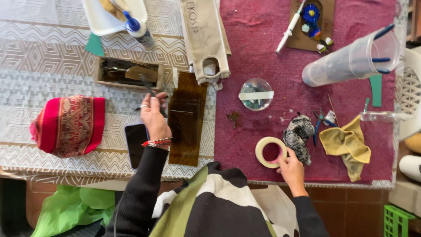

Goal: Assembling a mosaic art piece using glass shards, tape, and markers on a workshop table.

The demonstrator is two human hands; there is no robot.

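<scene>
Your left hand (pixel 154 118) hides part of the dark tool it pinches, so the tool's kind can't be told. It also covers a corner of the black phone (pixel 136 145). Your right hand (pixel 291 169) masks the near edge of the tape roll (pixel 271 152). The white tray (pixel 105 19) is cut off by the top edge, contents unclear. The wooden box (pixel 127 72) holds dark bits, too blurred to ID. The small round dish (pixel 256 94) has a strip across it; pieces inside too small to tell. The white chair (pixel 410 101) is cut off at the right edge.
</scene>
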